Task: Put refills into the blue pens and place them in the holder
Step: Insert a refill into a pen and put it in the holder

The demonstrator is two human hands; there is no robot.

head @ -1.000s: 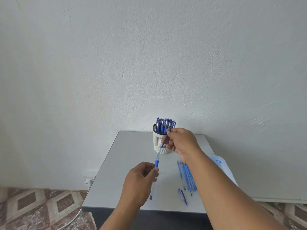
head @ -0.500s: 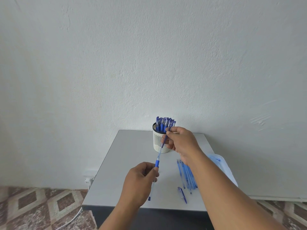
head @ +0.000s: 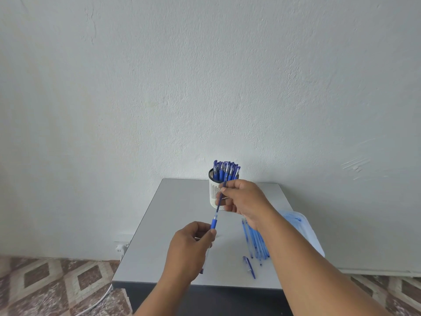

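The left hand point(head: 191, 249) holds a blue pen point(head: 213, 223) barrel, its grip clenched round the lower half so that the blue rubber sleeve and the open front end stick up out of the fist toward the holder point(head: 215, 190). The right hand point(head: 245, 201) pinches a thin refill point(head: 220, 197) between thumb and forefinger, in front of the holder's white wall and above the barrel's mouth. The relation that matters is the line between the two: the refill's long axis runs down and toward the person from the holder's rim, and the barrel's axis carries on along nearly the same slant, so the two pieces lie almost end to end, the refill's lower tip just short of, or just entering, the barrel's opening; which of these is too fine to tell. The right hand sits nearer the holder, the left nearer the front edge of the table point(head: 182, 208). The coming push looks to be a straight slide of the refill along that shared axis. More refills point(head: 255, 242) lie on the table on the person's side of the holder, beneath the right forearm, with a loose cap point(head: 249, 266) just beside them.
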